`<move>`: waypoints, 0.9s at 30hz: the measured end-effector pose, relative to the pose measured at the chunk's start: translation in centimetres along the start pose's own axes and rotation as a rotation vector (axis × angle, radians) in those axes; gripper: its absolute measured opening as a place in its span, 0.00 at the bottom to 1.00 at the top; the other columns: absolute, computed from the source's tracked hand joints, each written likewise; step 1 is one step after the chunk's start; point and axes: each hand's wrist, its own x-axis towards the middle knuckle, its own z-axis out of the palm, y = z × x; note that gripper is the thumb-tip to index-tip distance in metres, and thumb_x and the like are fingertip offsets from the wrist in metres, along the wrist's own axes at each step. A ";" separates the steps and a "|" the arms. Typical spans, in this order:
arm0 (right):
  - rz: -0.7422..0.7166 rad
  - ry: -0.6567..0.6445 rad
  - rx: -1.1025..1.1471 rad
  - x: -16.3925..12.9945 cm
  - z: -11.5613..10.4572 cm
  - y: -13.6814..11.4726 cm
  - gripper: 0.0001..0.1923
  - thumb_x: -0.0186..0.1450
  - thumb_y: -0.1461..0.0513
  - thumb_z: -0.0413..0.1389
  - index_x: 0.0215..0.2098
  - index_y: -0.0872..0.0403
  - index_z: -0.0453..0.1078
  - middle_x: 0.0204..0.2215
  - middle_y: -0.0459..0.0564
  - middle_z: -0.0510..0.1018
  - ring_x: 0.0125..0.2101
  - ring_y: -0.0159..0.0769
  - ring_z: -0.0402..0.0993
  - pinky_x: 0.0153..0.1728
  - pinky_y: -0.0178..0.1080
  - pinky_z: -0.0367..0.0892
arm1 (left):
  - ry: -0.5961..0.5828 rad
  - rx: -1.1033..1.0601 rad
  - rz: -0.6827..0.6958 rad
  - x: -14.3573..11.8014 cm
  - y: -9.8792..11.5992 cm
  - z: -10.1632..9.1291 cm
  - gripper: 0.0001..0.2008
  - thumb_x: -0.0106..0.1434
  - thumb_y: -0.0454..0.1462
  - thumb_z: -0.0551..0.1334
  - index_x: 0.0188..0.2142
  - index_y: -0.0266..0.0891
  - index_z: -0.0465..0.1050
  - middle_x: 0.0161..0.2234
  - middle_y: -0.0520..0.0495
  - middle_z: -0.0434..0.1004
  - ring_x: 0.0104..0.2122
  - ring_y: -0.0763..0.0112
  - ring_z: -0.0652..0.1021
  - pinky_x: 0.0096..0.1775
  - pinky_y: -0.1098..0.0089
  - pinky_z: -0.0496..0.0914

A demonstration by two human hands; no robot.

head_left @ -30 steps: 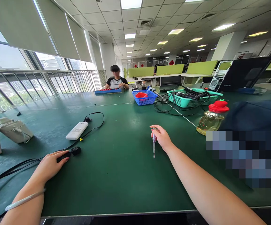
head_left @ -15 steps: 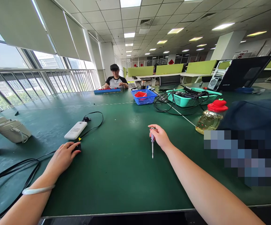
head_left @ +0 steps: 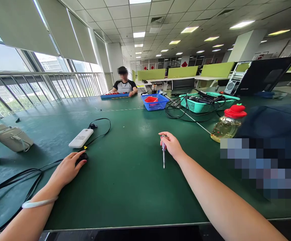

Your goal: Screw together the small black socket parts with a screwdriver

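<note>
The right hand (head_left: 172, 145) holds a test-pen screwdriver (head_left: 163, 151), its handle partly hidden by the fingers; the left hand (head_left: 66, 169) covers a black plug (head_left: 83, 156), grip unclear.

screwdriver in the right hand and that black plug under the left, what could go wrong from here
The right hand holds the screwdriver upright, tip down on the green table; it might slip and mark the mat. The left hand covers the black plug, whose cable trails past the wrist, so a pull could snag it or drag the white power bank. The oil bottle stands close to the right forearm and could be knocked over.
</note>
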 end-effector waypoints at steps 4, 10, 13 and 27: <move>-0.005 -0.003 0.004 0.2 0.0 0.3 0.20 0.55 0.51 0.57 0.42 0.52 0.70 0.18 0.41 0.71 0.20 0.32 0.63 0.24 0.38 0.65 | 0.024 -0.025 0.014 -0.1 -0.1 0.2 0.32 0.67 0.49 0.44 0.62 0.35 0.69 0.56 0.35 0.76 0.54 0.48 0.76 0.57 0.51 0.69; -0.026 0.006 0.003 0.1 0.0 0.0 0.20 0.57 0.50 0.57 0.43 0.52 0.70 0.18 0.41 0.70 0.20 0.32 0.64 0.24 0.37 0.64 | 0.060 -0.028 -0.043 0.1 0.7 -0.3 0.28 0.63 0.49 0.50 0.54 0.38 0.76 0.51 0.36 0.80 0.51 0.45 0.78 0.53 0.49 0.71; -0.102 0.078 -0.002 -0.5 0.1 -1.0 0.22 0.60 0.49 0.55 0.47 0.52 0.68 0.21 0.42 0.71 0.20 0.33 0.64 0.23 0.37 0.64 | 0.036 -0.054 0.054 0.2 4.2 -1.7 0.25 0.63 0.51 0.54 0.53 0.43 0.77 0.50 0.40 0.81 0.51 0.47 0.78 0.55 0.50 0.69; -0.435 0.002 -0.399 -2.9 0.9 -3.4 0.16 0.67 0.54 0.53 0.52 0.48 0.66 0.25 0.44 0.72 0.25 0.35 0.70 0.29 0.39 0.67 | -0.136 -0.184 0.539 3.6 26.6 1.7 0.17 0.67 0.39 0.60 0.55 0.46 0.74 0.49 0.42 0.82 0.53 0.54 0.75 0.63 0.45 0.54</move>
